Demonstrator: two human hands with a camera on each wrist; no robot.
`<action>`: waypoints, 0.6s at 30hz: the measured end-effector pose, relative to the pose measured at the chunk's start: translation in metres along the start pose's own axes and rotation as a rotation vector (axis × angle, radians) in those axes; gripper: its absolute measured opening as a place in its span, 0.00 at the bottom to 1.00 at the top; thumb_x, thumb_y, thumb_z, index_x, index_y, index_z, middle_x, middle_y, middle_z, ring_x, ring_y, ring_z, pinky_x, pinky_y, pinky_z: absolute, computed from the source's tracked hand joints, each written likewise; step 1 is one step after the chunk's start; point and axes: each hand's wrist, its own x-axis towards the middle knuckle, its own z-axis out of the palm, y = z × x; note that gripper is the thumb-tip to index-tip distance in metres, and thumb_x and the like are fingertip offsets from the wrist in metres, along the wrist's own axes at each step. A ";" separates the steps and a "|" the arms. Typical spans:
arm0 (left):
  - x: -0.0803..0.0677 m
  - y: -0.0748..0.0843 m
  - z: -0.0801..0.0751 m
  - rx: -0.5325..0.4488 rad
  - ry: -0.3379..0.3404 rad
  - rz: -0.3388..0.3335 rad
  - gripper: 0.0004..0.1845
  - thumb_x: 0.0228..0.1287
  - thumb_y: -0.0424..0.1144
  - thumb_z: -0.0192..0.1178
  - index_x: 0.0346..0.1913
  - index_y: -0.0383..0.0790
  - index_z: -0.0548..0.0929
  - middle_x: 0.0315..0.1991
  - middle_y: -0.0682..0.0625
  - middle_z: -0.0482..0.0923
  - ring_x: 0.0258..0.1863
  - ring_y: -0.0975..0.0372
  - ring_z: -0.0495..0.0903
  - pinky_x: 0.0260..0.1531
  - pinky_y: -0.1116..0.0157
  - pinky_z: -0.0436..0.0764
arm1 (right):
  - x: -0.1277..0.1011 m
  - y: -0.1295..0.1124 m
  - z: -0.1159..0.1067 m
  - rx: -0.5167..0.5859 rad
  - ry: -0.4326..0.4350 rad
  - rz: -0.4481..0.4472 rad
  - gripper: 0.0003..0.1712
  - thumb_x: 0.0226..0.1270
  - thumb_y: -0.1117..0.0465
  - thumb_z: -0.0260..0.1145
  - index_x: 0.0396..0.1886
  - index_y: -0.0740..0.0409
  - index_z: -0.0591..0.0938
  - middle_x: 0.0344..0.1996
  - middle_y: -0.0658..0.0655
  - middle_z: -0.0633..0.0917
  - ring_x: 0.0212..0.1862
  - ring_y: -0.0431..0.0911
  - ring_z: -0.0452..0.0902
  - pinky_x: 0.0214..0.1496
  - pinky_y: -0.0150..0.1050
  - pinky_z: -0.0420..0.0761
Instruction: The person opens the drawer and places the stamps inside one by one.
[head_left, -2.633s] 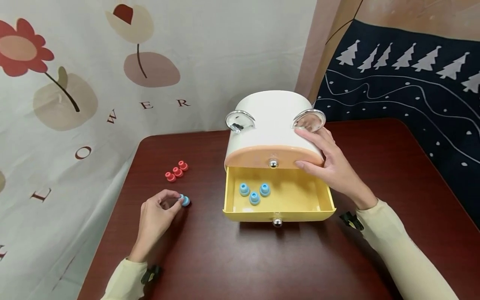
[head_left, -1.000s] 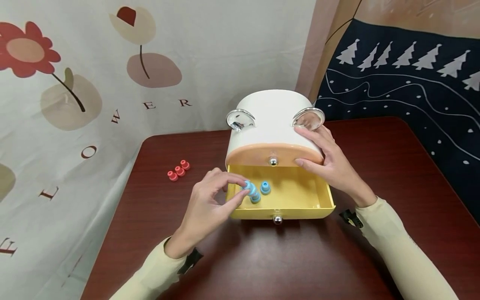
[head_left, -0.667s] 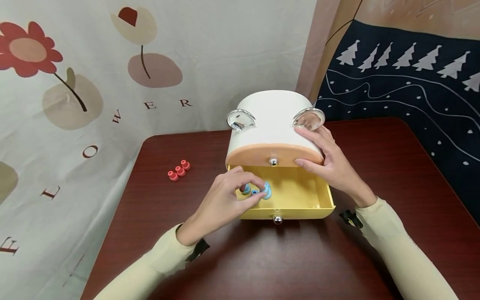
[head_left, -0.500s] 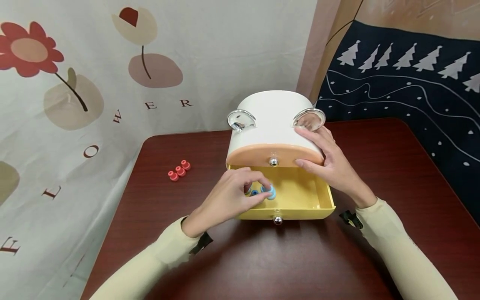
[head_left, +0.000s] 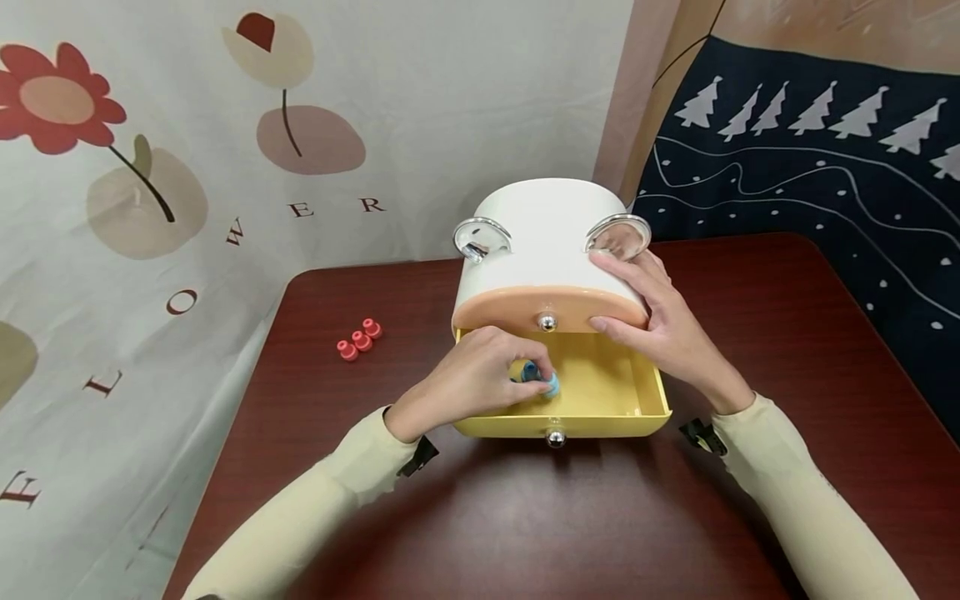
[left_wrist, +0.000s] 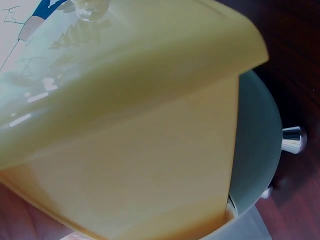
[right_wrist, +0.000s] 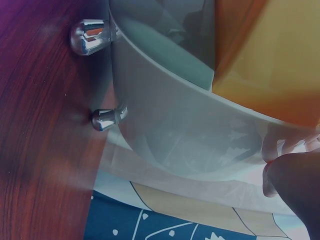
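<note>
My left hand (head_left: 480,375) reaches into the pulled-out yellow drawer (head_left: 600,427). Thumb and index finger pinch a small light-blue bell-shaped piece (head_left: 552,385) near the drawer's floor. Just behind it stands another blue piece (head_left: 530,372); the hand mostly hides the remaining ones. The drawer belongs to a white rounded box (head_left: 551,225) with a peach upper drawer front (head_left: 510,308). My right hand (head_left: 663,325) rests on the box's right front corner, index finger along the top and thumb on the peach front. In the right wrist view, fingers (right_wrist: 295,180) touch the box's side.
Three red bell-shaped pieces (head_left: 362,341) stand in a row on the dark wooden table (head_left: 585,517), left of the box. Two round silver ears (head_left: 482,239) stick up from the box. Silver feet (right_wrist: 92,37) show under it. Printed cloths (head_left: 420,125) hang behind.
My left hand has carried a blue piece from the table's left into the drawer, then slid rightward inside it. My right hand has stayed on the box.
</note>
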 end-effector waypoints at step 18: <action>-0.004 0.010 -0.006 -0.033 0.040 -0.040 0.05 0.63 0.38 0.82 0.40 0.48 0.96 0.38 0.60 0.92 0.21 0.71 0.72 0.24 0.71 0.71 | -0.001 0.001 -0.001 -0.003 -0.011 0.016 0.48 0.63 0.74 0.79 0.81 0.46 0.76 0.74 0.49 0.74 0.75 0.48 0.58 0.67 0.43 0.62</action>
